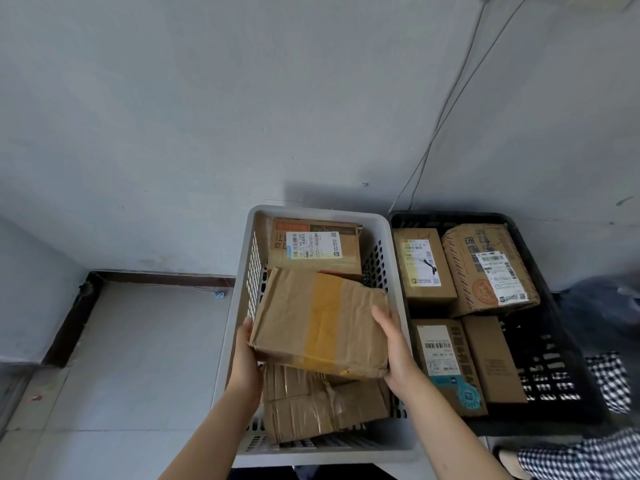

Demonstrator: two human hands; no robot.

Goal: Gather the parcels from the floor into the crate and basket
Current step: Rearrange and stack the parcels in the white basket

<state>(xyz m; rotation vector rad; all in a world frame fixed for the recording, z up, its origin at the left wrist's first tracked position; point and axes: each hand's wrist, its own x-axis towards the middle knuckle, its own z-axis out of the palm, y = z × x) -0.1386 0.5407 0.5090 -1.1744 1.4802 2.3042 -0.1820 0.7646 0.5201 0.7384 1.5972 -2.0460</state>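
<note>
Hands (246,362) (394,355) hold parcel (318,323) (boxes (322,400) crowd basket (329,453)).

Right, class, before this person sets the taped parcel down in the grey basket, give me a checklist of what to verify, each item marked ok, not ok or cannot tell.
1. Left hand and right hand both hold the taped parcel: ok.
2. The parcel is above the grey basket, not the floor: ok.
3. Flat spot beneath it: cannot tell. The parcel hides it, and a crumpled parcel lies partly under it.
4. Tape band on the parcel unbroken: ok.
5. Black crate has spare room on its right side: ok.
</note>
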